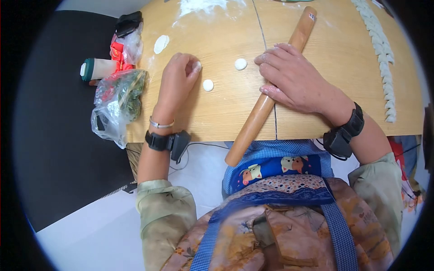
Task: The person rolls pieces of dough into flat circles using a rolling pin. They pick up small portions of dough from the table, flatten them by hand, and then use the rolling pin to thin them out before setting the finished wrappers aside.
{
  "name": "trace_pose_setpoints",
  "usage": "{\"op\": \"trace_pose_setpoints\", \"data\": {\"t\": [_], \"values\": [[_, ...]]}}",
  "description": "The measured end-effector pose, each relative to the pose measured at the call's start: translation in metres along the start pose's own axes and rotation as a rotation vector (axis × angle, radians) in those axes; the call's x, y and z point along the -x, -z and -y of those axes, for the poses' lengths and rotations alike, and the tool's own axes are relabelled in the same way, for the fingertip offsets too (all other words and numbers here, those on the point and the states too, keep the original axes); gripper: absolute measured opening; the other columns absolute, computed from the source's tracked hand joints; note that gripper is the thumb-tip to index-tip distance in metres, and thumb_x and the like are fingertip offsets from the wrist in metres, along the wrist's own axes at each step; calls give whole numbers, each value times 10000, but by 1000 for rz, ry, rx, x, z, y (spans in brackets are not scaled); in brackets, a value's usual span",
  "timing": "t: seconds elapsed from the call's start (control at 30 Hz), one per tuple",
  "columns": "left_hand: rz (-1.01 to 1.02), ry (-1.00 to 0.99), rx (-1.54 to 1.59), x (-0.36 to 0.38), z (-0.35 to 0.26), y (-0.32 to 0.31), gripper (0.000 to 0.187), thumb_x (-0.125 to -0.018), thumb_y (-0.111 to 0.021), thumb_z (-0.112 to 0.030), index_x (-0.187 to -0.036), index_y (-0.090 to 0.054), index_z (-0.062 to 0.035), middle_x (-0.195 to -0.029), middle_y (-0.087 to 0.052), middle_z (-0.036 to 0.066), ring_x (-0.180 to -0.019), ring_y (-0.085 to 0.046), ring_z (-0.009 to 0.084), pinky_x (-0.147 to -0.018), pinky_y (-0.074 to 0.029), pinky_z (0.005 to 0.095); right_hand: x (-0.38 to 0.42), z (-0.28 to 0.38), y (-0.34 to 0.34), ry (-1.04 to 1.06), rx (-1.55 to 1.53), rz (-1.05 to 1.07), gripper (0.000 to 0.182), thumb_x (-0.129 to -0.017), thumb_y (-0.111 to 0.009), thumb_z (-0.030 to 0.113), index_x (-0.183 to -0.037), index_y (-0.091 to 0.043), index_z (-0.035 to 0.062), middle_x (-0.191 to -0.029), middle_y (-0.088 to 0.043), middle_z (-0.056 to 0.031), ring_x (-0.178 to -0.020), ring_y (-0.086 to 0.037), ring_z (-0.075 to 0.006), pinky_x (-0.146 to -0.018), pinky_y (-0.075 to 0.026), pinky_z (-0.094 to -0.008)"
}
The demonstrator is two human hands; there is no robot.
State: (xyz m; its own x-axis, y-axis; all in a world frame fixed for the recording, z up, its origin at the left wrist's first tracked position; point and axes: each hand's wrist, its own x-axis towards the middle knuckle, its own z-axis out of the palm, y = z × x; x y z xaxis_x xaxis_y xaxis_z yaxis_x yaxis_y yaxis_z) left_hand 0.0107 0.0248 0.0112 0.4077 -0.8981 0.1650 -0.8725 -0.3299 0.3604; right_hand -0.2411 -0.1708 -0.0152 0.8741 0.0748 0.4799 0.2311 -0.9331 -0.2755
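My right hand [291,79] rests across the middle of a long wooden rolling pin [253,124], which lies diagonally with its near end past the table edge. Its fingers are curved over the pin. To the left, my left hand [180,74] is closed, fingers curled in, with a small white dough piece [197,66] at the fingertips. Between the hands lie two small round dough pieces, one [241,64] near my right fingertips and another [208,85] lower and closer to my left hand. A flattened dough round [161,44] lies beyond my left hand.
Flour [201,6] is spread at the table's [212,117] far side. Crimped dough pieces [383,58] form a long row at the right. Plastic bags [120,97], a green-lidded container [97,69] and a black item [128,24] sit along the left edge.
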Motion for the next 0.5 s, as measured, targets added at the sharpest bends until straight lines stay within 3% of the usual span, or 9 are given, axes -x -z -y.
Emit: {"op": "trace_pose_setpoints", "data": {"t": [0.33,0.43,0.5], "values": [[87,140,156,62,-35,2,152,-903,-753,-87,-994,-668,1,-855,-625,95,-726,-602,189,-684,-511,333,-2,1,-3,-5,27,-20,288,-962,-643,300,-1030,-639,19,-1135,-663,-159,-1128,-590,-331,-1082,-423,-476],[72,105,129,48,-38,-9,167,-911,-757,-111,-986,-661,3,-858,-624,99,-720,-603,188,-674,-509,328,-3,0,-3,-5,26,-5,281,-966,-636,296,-1029,-641,22,-1132,-660,-161,-1131,-587,-333,-1086,-418,-476],[-98,-34,14,30,-29,-19,183,-919,-759,-136,-968,-653,5,-845,-625,97,-702,-607,182,-644,-505,330,-3,1,-3,-5,30,6,279,-968,-633,295,-1031,-640,23,-1134,-658,-161,-1131,-586,-334,-1086,-417,-477]]}}
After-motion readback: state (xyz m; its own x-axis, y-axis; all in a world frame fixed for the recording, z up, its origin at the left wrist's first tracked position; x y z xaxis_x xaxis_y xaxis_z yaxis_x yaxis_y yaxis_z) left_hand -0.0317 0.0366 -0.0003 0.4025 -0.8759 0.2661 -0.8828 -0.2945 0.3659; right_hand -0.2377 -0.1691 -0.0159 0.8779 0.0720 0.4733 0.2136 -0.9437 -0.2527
